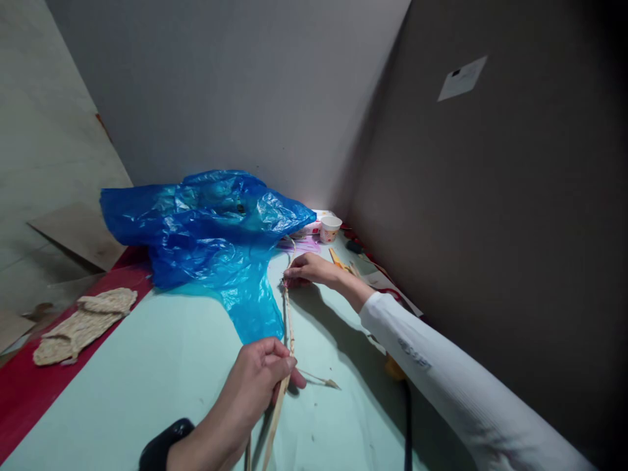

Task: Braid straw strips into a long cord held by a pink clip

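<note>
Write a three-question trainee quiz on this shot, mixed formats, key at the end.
1. True or false: the left hand holds the pale strand nearer the camera than the right hand does.

2. Multiple choice: what lies on the red strip at the left?
a) a paper cup
b) a woven piece
c) a pair of gloves

3. Fill in the missing word: the large, crumpled plastic bag is ____ in colour.

Key: 1. true; 2. b; 3. blue
</note>
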`<state>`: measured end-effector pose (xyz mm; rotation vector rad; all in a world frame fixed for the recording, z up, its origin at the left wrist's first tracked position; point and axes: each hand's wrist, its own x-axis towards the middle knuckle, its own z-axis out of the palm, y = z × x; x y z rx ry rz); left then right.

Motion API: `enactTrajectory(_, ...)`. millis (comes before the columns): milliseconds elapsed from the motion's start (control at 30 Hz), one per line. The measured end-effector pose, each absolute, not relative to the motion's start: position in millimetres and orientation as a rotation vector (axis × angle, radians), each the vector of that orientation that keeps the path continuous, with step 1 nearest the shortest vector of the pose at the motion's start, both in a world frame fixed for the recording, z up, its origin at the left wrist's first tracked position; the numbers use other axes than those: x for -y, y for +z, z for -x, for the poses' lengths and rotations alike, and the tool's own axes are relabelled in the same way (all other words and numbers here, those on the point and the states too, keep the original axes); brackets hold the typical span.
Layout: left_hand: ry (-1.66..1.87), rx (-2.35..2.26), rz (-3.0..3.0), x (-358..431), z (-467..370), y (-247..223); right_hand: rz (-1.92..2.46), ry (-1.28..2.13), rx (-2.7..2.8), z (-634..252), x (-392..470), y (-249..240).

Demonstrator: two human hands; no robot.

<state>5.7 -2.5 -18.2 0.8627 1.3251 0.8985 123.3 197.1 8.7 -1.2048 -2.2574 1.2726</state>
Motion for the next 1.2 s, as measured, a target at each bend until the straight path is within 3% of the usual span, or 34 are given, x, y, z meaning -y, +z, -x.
enactTrajectory(367,0.879,-1.361,-0.866,0.2,-2.2,-7.4,1.008,1.652,2.094,-139.8,-213.5,0.5)
enactTrajectory(867,0.866,-1.411,-0.853,-8.4,1.1,-14.9,1.168,1.396,2.251,-153.3,-235.0,-2.9)
enactTrajectory(1200,0.88,-1.382,-0.877,-11.3,3.7,-21.5,0.967,1.779,2.267,-174.5,-234.2,-4.4)
